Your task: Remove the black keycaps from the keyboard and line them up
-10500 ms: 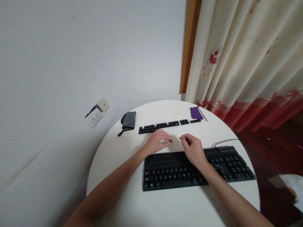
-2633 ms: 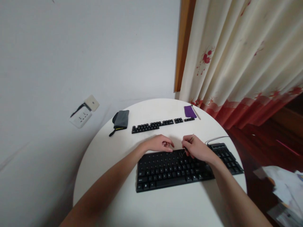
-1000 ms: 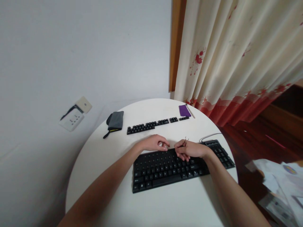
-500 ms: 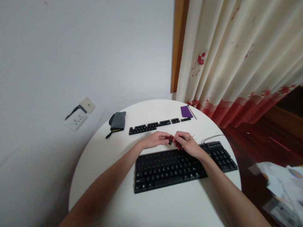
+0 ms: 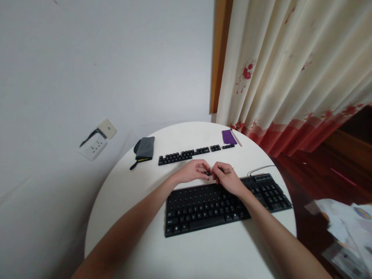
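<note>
My left hand [image 5: 195, 170] pinches a small black keycap [image 5: 207, 173] between thumb and fingers, above the back edge of the keyboard. Close beside it, my right hand [image 5: 225, 178] is closed around a thin wire-like tool [image 5: 230, 170], whose ends stick out past the fingers on the right; its exact kind is hard to make out. Under both hands lies a black keyboard [image 5: 203, 223]. Its upper left rows show bare key posts, while the lower rows and the number pad carry keycaps. Several loose black keycaps [image 5: 176, 157] stand in lines behind the hands.
A grey pouch [image 5: 145, 148] with a black strap lies at the left on the round white table [image 5: 128, 209]. Towards the back right are a purple cloth [image 5: 229, 137] and a slim pale stick [image 5: 236, 138]. The keyboard's cable [image 5: 261, 168] curves off to the right.
My hands have shifted slightly, and the keycap now sits between the left fingertips, a little left of before. The wire-like tool has turned and shows less beyond my right hand.
</note>
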`<state>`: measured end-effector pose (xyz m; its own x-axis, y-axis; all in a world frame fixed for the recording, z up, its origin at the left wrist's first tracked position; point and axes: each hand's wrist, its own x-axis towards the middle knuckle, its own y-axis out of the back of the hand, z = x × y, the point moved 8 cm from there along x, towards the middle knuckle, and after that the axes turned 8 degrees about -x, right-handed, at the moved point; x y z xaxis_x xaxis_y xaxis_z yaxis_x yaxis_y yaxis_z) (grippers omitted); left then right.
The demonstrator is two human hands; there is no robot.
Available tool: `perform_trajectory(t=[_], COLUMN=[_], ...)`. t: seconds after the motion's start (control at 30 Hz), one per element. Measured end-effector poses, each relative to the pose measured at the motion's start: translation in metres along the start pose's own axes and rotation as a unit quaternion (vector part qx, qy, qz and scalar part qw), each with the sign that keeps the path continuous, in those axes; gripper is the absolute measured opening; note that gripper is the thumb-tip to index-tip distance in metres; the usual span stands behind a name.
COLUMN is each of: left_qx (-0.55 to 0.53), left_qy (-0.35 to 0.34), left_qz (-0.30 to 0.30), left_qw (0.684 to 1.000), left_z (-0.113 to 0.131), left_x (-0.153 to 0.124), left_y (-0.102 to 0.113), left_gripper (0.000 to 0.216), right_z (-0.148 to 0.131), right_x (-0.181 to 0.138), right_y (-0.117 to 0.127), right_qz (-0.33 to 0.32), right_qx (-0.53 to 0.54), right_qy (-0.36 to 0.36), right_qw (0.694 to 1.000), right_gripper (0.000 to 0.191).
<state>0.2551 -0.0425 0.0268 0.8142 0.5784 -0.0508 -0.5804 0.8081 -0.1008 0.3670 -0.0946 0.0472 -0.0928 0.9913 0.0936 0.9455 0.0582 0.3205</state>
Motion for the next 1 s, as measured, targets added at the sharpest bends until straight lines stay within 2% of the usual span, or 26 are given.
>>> perform_trajectory(t=[0.2, 0.37, 0.5, 0.6, 0.73, 0.8, 1.0], left_qx=[0.109, 0.261, 0.317, 0.389, 0.512, 0.536, 0.555], left_qy=[-0.05, -0.145, -0.152, -0.163, -0.132, -0.118, -0.105], left_qz=[0.062, 0.087, 0.172, 0.243, 0.252, 0.242, 0.219], left_qw=[0.991, 0.95, 0.92, 0.874, 0.81, 0.8, 0.795], left_z=[0.008, 0.032, 0.041, 0.051, 0.048, 0.041, 0.026], left_x=[0.003, -0.001, -0.002, -0.003, 0.002, 0.004, 0.006], left_y=[0.006, 0.002, 0.023, 0.046, 0.062, 0.064, 0.065], left_gripper=[0.025, 0.014, 0.013, 0.011, 0.01, 0.01, 0.009], right_z=[0.01, 0.016, 0.019, 0.018, 0.015, 0.015, 0.016], right_x=[0.003, 0.004, 0.004, 0.004, 0.004, 0.004, 0.004], right_y=[0.004, 0.007, 0.01, 0.012, 0.011, 0.011, 0.013], right_qz=[0.037, 0.069, 0.087, 0.092, 0.092, 0.091, 0.092], right_qx=[0.014, 0.037, 0.049, 0.043, 0.034, 0.032, 0.041], right_qy=[-0.027, -0.049, -0.056, -0.053, -0.046, -0.048, -0.057], right_qw=[0.999, 0.996, 0.993, 0.993, 0.994, 0.994, 0.993], right_gripper=[0.03, 0.026, 0.027, 0.028, 0.028, 0.028, 0.026])
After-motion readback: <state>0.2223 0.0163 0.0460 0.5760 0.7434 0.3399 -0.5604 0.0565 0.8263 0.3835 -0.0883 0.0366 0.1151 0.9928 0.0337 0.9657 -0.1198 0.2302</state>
